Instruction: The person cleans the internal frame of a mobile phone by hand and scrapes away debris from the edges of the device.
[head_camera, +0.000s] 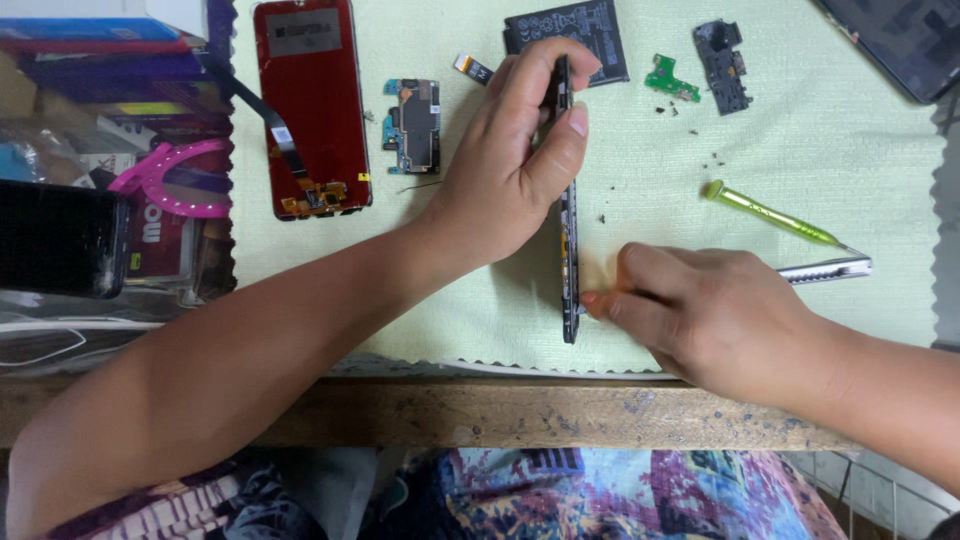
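My left hand (515, 165) grips a black phone frame (568, 240) standing on its long edge on the pale green cloth (700, 150), fingers over its top end. My right hand (715, 315) pinches at the frame's lower end with thumb and fingertips; whether a small part sits between them is hidden. A green-handled screwdriver (770, 215) and a metal tweezer (825, 268) lie just right of that hand.
A red phone screen panel (312, 105) with flex cable, a circuit board (415, 125), a black battery (600, 25), a small green board (670, 78), a dark plastic cover (722, 65) and loose screws (715, 160) lie on the cloth. Clutter and a dark phone (60, 238) sit left.
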